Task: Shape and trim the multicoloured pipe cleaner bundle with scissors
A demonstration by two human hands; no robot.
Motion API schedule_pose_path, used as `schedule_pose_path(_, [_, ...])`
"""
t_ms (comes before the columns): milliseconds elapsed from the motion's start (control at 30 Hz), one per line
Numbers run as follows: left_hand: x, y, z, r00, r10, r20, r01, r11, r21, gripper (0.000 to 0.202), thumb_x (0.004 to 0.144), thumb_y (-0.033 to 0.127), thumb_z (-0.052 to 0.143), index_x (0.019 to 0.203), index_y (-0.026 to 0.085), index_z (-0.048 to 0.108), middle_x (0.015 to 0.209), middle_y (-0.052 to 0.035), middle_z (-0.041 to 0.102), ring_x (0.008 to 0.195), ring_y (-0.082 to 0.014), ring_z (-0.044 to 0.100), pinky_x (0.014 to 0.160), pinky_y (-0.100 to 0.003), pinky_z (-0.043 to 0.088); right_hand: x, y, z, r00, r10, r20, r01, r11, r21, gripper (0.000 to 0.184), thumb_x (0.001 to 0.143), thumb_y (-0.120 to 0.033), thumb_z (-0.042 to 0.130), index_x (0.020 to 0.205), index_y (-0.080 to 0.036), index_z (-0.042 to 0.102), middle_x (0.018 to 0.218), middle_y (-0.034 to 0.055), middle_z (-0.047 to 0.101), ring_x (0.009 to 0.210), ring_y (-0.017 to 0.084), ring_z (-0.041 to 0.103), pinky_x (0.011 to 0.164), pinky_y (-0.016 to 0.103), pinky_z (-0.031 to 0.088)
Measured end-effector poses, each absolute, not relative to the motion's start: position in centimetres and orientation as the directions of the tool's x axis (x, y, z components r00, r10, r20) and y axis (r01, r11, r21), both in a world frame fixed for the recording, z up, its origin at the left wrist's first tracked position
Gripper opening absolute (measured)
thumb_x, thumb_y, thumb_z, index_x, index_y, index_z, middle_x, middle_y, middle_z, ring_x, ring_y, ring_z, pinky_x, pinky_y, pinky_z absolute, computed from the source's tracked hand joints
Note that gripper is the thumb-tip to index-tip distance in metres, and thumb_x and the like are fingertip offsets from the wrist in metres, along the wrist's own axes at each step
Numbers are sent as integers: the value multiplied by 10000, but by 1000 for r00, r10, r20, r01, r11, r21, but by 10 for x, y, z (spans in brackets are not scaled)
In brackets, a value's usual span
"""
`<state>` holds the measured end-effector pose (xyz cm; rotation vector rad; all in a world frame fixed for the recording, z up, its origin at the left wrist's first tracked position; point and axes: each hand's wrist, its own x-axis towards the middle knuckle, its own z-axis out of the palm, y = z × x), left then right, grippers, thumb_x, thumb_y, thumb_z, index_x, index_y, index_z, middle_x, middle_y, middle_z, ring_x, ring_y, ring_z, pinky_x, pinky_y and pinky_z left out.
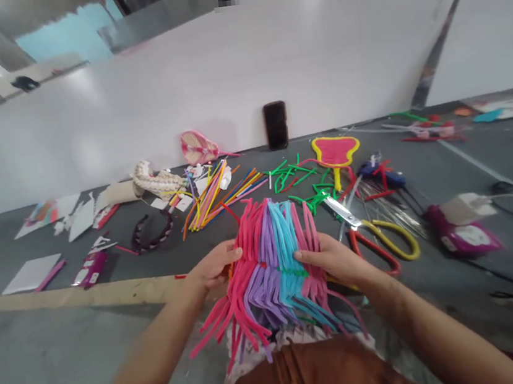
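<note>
Between my two hands is a wide row of fuzzy pipe cleaners (267,246), striped deep pink, purple, light blue and paler pink. They are joined across the middle, and their loose lower ends fan out over my lap. My left hand (218,264) grips the deep pink edge, thumb on top and fingers hidden beneath. On the other side my right hand (327,258) pinches the light blue and pale pink part, its thumb pressed on the front. Scissors (358,223) with red and yellow handles lie just right of my right hand.
Behind lie loose coloured pipe cleaners (224,196), green pieces (294,173) and a pink shape edged in yellow (335,150). A phone (276,125) leans against the white partition (337,51). A dark headband (152,233) is left; a purple packet (462,235) and cables are right.
</note>
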<state>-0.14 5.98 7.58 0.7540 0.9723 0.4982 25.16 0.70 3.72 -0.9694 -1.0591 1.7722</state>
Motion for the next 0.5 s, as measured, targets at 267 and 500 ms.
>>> schedule_pose_path(267, [4, 80, 57, 527, 564, -636, 24, 738, 674, 483, 585, 259, 921, 1010, 135, 728, 903, -109, 781, 779, -241, 741, 815, -430, 594, 267, 6, 35, -239, 968, -79, 343, 8, -939, 525, 861, -495, 656, 1285, -191, 603, 1177, 92, 729, 1029, 284, 705, 902, 467, 576])
schedule_pose_path(500, [15, 77, 65, 558, 586, -588, 109, 651, 751, 450, 556, 291, 914, 937, 115, 753, 899, -110, 772, 784, -229, 724, 781, -379, 580, 255, 2, 74, -422, 648, 634, 579, 731, -362, 542, 923, -230, 620, 1447, -244, 483, 1372, 129, 629, 1414, 271, 455, 1138, 491, 428])
